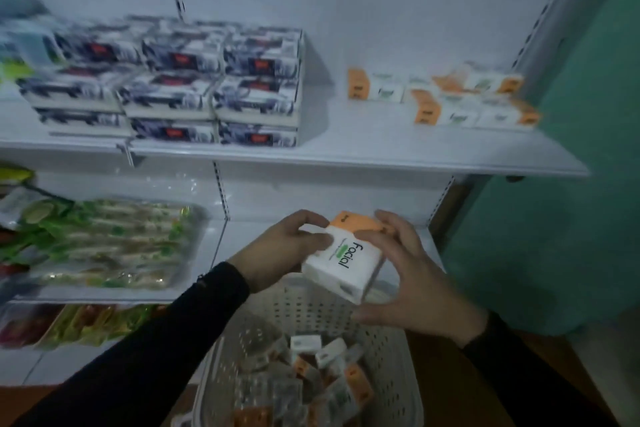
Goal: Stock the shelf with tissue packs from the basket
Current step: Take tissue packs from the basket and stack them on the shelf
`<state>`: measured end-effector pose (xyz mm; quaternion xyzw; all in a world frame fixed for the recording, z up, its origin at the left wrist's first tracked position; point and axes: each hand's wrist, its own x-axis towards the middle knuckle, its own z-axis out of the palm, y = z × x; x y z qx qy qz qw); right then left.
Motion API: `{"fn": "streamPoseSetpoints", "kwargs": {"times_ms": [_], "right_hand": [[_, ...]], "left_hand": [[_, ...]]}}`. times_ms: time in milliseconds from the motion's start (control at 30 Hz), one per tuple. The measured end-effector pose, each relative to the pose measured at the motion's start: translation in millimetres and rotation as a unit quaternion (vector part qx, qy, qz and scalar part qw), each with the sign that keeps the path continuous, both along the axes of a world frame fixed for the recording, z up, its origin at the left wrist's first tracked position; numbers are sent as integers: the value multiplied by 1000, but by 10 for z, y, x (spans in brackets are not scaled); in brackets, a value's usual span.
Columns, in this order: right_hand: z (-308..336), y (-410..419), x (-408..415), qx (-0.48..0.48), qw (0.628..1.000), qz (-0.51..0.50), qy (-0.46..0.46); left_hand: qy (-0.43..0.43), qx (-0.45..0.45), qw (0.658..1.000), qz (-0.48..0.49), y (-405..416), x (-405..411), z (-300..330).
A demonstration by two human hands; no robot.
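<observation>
Your left hand (pixel 277 246) and right hand (pixel 412 274) both grip one tissue pack (pixel 346 260) at lower centre of the frame, above the basket's (pixel 311 308) far rim. Its long axis tilts, orange end toward the shelf (pixel 346 156). Bare shelf surface lies at centre frame between the dark packs (pixel 214 83) and the orange-white packs (pixel 446 94).

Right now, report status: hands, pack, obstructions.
Left hand and right hand both grip the white-and-orange tissue pack above the white perforated plastic basket. Nothing blocking the white upper shelf.

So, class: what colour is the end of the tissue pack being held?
Orange, on a white tissue pack; head view.
</observation>
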<state>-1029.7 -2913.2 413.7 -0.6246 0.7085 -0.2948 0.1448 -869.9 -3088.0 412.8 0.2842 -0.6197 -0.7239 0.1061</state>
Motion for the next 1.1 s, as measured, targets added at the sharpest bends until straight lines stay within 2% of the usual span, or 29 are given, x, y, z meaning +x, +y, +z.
{"fn": "streamPoseSetpoints", "kwargs": {"times_ms": [167, 233, 300, 367, 400, 500, 567, 700, 867, 933, 1100], "right_hand": [[604, 179, -99, -148, 983, -53, 94], [808, 182, -245, -203, 969, -108, 96], [971, 121, -425, -241, 951, -177, 82], [1060, 6, -602, -222, 946, -225, 71], [1069, -69, -685, -192, 949, -240, 68], [982, -304, -821, -92, 957, -264, 77], [897, -434, -845, -41, 962, -254, 88], [903, -609, -866, -16, 969, -207, 131], [1062, -637, -838, -36, 974, -142, 173], [1076, -679, -835, -9, 978, -94, 186], [1146, -835, -856, 77, 982, -60, 163]], "left_hand": [[64, -83, 994, -35, 161, -161, 805], [67, -197, 978, -4, 156, -238, 1029], [21, -381, 923, 42, 85, -337, 1144], [-45, -550, 833, 43, 18, -483, 1156], [-75, -605, 792, 25, -14, -574, 1127], [-151, -695, 703, -28, -120, -832, 897], [-180, -715, 675, -36, -162, -906, 736], [-176, -733, 656, -30, -219, -907, 585], [-191, -715, 673, -13, -308, -918, 608], [-199, -702, 683, -10, -289, -904, 623], [-210, -716, 666, 3, -266, -888, 600]]}}
